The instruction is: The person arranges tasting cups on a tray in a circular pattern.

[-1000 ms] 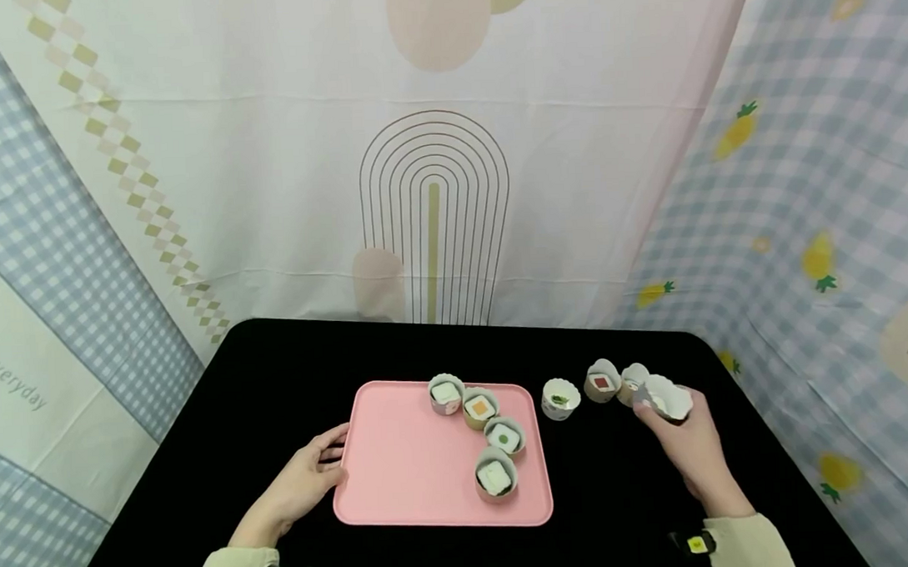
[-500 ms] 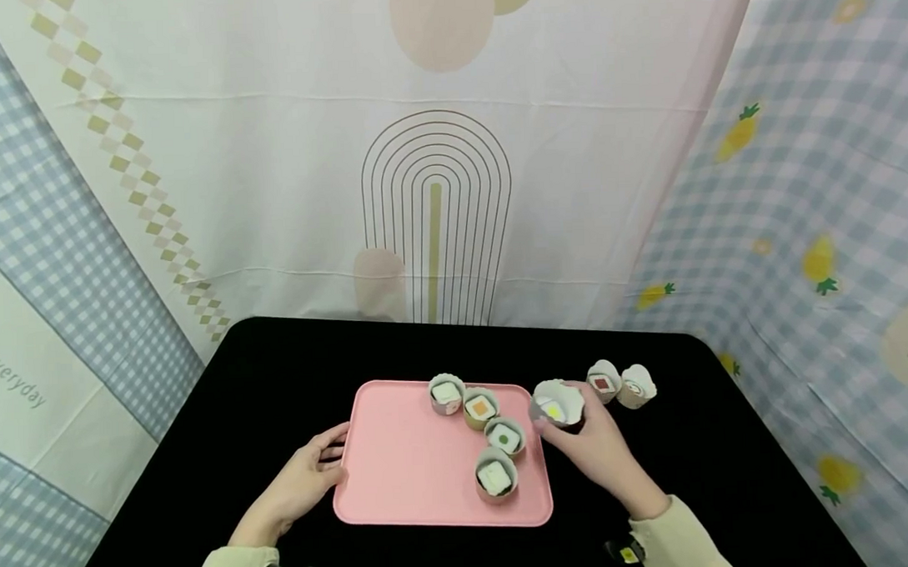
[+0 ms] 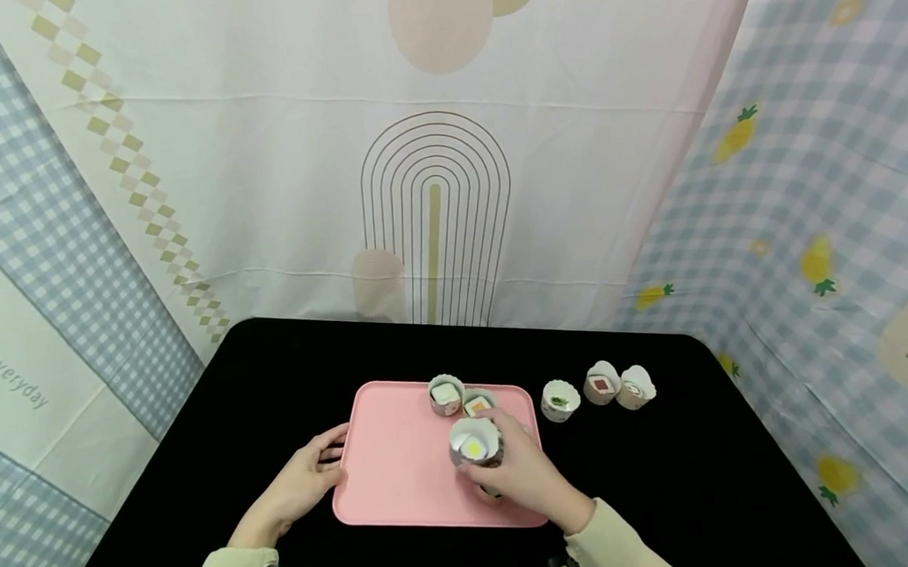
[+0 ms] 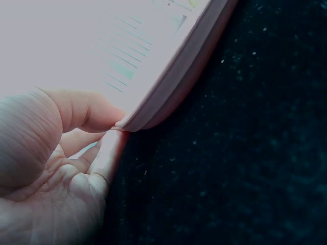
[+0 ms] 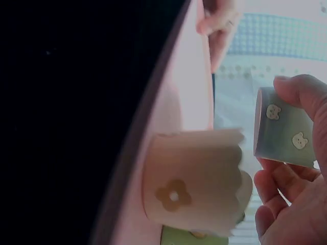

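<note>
My left hand [image 3: 303,481] pinches the left rim of a pink tray [image 3: 393,461]; the left wrist view shows the thumb on top and fingers at the edge. Above the tray's right part, my right hand [image 3: 524,469] holds a paper baking cup [image 3: 463,457] with a yellow-dotted white piece inside. Bear faces on a blue-grey wall mark this held cup [image 5: 283,130] in the right wrist view, apart from the tray. Behind it on the tray stand a cup with a white piece [image 3: 445,395] and an orange-marked one [image 3: 478,403]. The right hand mostly hides two more, including a flower-printed cup [image 5: 194,178].
Right of the tray, on the black table [image 3: 618,478], stand a cup with something green [image 3: 560,401], a cup with a red-marked piece [image 3: 602,383] and another filled cup [image 3: 636,387]. Patterned curtains [image 3: 293,197] hang behind and beside the table.
My right hand has carried the bear-printed baking cup leftward from the far right, past the green-filled cup, to above the tray. The left hand and the tray have stayed put.
</note>
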Demonstrator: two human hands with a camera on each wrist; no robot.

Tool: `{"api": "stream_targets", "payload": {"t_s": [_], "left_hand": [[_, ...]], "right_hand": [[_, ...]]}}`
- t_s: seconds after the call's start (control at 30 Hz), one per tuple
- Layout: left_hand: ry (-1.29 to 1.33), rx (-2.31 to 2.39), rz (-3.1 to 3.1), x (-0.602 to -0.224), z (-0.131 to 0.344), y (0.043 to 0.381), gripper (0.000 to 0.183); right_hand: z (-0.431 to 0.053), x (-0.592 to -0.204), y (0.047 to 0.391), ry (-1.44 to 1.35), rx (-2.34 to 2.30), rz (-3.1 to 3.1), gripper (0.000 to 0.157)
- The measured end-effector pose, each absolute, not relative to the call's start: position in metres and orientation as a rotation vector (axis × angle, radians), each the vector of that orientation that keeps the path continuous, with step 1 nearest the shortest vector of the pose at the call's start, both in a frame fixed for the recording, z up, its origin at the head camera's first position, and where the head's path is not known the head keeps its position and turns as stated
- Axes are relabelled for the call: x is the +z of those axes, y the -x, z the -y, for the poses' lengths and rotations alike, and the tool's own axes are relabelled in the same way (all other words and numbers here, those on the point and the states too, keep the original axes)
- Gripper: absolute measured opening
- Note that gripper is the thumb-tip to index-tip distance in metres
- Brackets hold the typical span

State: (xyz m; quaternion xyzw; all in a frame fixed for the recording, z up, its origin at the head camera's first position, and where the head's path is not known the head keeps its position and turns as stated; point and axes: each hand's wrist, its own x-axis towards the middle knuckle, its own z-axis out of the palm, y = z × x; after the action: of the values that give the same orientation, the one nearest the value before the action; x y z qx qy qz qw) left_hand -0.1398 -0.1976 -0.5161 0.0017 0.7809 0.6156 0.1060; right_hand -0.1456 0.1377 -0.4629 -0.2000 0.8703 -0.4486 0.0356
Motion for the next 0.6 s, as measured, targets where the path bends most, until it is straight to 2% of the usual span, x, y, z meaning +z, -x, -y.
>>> {"api": "stream_targets", "payload": {"t_s": [0.23,0.6], "left_hand": [[-0.006,1.829,-2.295,-0.517,0.197,0.14,0.068],[0.018,1.819,-2.305,-0.519,0.197,0.14,0.069]], "right_hand": [[-0.123,-0.469,0.139,0.838,-1.132,-2.771,0.071],[-0.119,-0.479,0.136,0.987,-0.709,-2.951,0.057]]}}
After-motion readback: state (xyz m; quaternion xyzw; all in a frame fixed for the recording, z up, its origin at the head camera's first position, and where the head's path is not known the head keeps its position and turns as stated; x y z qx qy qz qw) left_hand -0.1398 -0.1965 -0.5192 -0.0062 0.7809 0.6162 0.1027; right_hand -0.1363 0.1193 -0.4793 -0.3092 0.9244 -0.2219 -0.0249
